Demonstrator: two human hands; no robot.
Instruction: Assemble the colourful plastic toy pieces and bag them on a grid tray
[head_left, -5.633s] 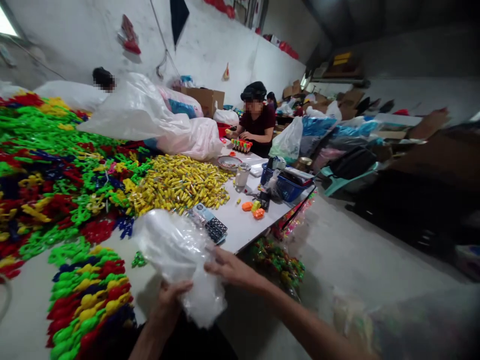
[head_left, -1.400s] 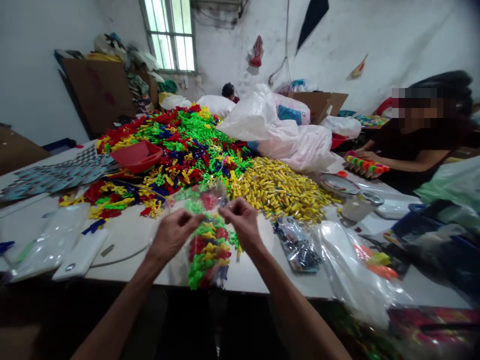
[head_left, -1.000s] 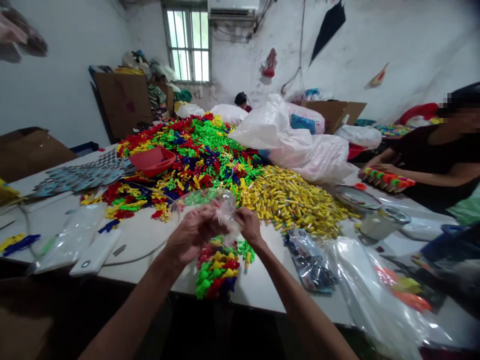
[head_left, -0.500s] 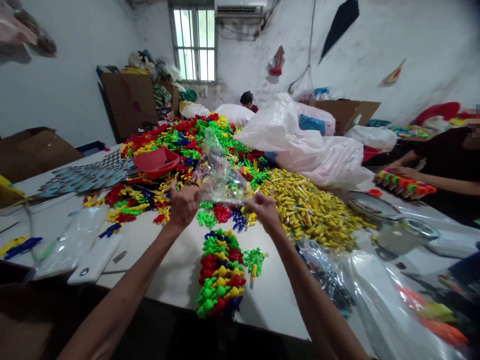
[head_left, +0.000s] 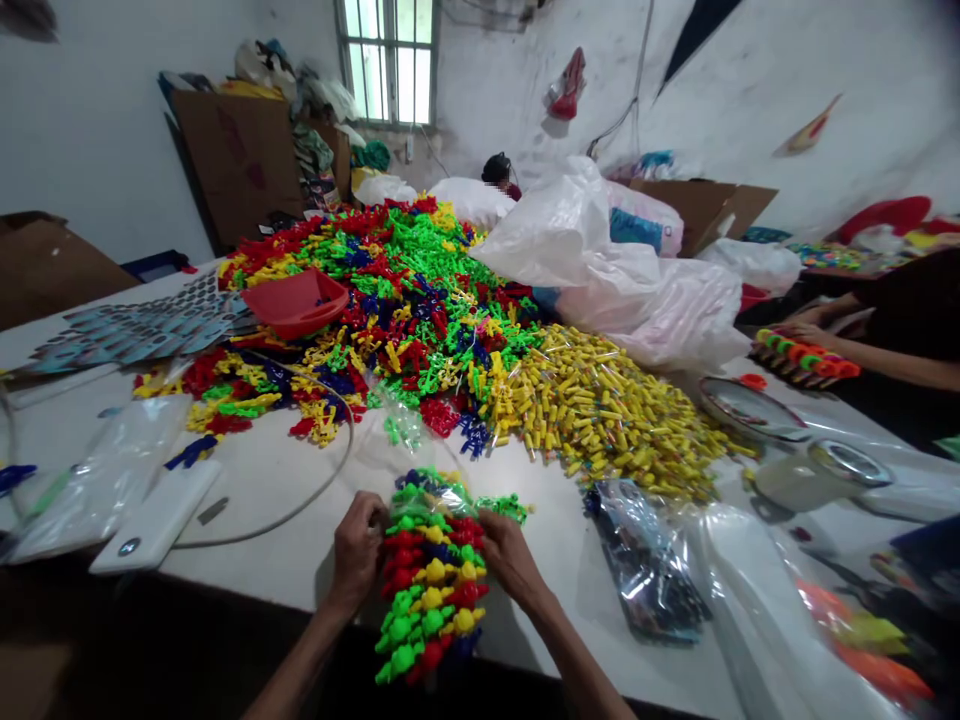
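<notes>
The room had a stained white wall (head_left: 495, 100) with a barred window (head_left: 388, 70). Below it stood a long white table (head_left: 555, 590). A large heap of coloured plastic figures (head_left: 405, 290) covered the table's far middle, with white sacks (head_left: 607, 250) behind and to its right. A pile of small yellow pieces (head_left: 607, 410) adjoined the heap on the right.

The block of stacked figures (head_left: 431, 590) lay at the table's front edge, directly before the person and between both hands. It showed close rows of red, green, yellow and blue, slanting in bands, with rounded glossy knobs.

The left hand (head_left: 356, 550) and right hand (head_left: 510, 550) each held a side of a clear plastic bag (head_left: 451, 500), fingers curled narrowly. The bag touched the block's far end; how far it enclosed the figures could not be determined. Loose green figures (head_left: 506, 508) lay just beside the right hand.
</notes>
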